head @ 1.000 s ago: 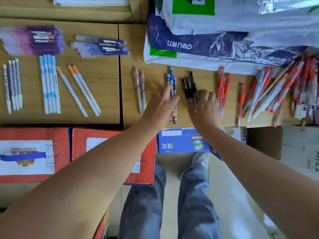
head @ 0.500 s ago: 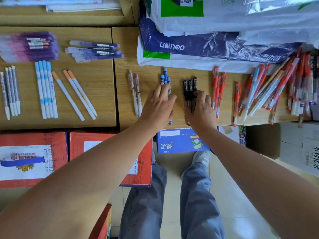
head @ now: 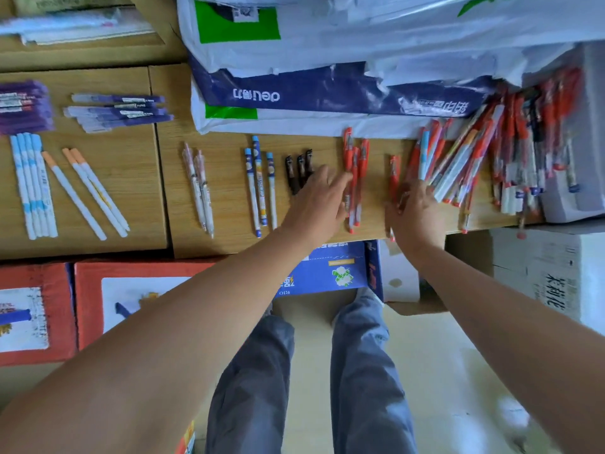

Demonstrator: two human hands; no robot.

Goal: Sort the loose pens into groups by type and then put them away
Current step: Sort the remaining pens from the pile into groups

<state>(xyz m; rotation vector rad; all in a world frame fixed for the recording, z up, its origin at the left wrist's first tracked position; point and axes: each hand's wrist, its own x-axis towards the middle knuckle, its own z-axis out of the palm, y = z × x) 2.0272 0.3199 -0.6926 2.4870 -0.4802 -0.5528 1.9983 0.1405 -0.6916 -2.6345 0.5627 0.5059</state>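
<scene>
Sorted pens lie in rows on the wooden desk (head: 226, 149): two pink-clear pens (head: 198, 188), three blue pens (head: 260, 178), three black pens (head: 299, 167), three red pens (head: 355, 152). My left hand (head: 319, 204) lies over the lower ends of the black pens, its straight fingers touching the red group. A single red pen (head: 394, 168) runs under my right hand (head: 417, 214), whose curled fingers pinch it. A loose mixed pile of red and blue pens (head: 474, 158) spreads just right of that hand.
Light-blue pens (head: 31, 185), orange-capped pens (head: 85, 191) and purple pens (head: 121, 109) lie on the left desk. Plastic bags (head: 327, 90) cover the back. Red boxes (head: 131, 290), a blue box (head: 330, 270) and a cardboard box (head: 550, 276) stand below the desk edge.
Both hands have shifted right. The left left the blue pens for the red group; the right left the black pens and took hold of the single red pen.
</scene>
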